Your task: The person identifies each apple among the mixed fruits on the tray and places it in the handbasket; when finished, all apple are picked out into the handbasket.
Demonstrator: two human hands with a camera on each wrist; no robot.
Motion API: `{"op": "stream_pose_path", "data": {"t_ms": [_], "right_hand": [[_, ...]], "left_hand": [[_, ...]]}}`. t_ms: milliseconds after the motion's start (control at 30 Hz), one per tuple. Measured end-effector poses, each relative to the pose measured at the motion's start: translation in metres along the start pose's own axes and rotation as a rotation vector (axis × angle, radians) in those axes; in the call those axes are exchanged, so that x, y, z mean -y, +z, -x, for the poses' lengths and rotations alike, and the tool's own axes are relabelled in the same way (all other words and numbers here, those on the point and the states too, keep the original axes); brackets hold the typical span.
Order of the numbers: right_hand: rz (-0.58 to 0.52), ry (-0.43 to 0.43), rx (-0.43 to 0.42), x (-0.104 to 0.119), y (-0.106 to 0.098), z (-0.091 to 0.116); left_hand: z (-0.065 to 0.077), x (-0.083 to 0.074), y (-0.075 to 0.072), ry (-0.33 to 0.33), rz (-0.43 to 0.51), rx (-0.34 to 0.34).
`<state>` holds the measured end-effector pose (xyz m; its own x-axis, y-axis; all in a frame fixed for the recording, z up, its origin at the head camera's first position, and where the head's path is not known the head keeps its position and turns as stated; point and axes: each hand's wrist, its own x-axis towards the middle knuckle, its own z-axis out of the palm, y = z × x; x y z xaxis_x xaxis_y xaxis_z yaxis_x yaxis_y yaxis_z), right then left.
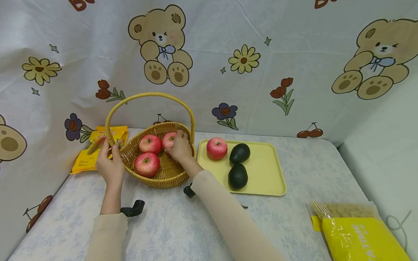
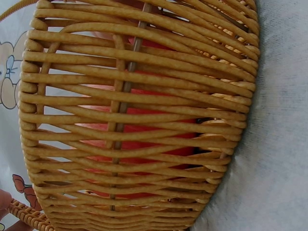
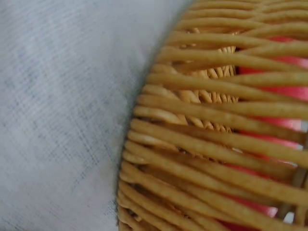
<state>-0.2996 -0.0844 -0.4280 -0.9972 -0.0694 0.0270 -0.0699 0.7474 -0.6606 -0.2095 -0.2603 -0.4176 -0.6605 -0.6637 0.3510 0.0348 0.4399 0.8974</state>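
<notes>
A wicker basket [image 1: 170, 179] with a tall arched handle [image 1: 153, 94] stands at the back left of the table. My left hand [image 1: 111, 165] pinches the left foot of that handle; in the left wrist view only its fingertips [image 2: 5, 199] show. Inside the basket my right hand [image 1: 181, 148] grips a red apple [image 1: 168, 139], partly covered by the fingers. Two more apples, one behind [image 1: 150, 144] and one in front [image 1: 146, 164], lie to its left. Red shows through the basket weave [image 3: 207, 130] in the right wrist view.
Right of the basket is a pale yellow tray [image 1: 263, 168] with one apple [image 1: 216, 148] and two dark avocados [image 1: 238, 176]. A yellow packet [image 1: 85, 162] lies behind my left hand. Another yellow bag [image 1: 368, 246] sits at the front right. A patterned cloth [image 1: 211, 80] hangs behind.
</notes>
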Motion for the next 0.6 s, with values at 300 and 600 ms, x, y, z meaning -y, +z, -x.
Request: {"op": "stream_pose_path", "data": {"t_ms": [300, 600], "right_hand": [[0.015, -0.093, -0.016, 0.001, -0.004, 0.009], [-0.095, -0.269, 0.029, 0.004, -0.043, 0.049]], "left_hand": [[0.002, 0.000, -0.002, -0.018, -0.004, 0.008], [0.000, 0.001, 0.000, -0.002, -0.015, -0.005]]}}
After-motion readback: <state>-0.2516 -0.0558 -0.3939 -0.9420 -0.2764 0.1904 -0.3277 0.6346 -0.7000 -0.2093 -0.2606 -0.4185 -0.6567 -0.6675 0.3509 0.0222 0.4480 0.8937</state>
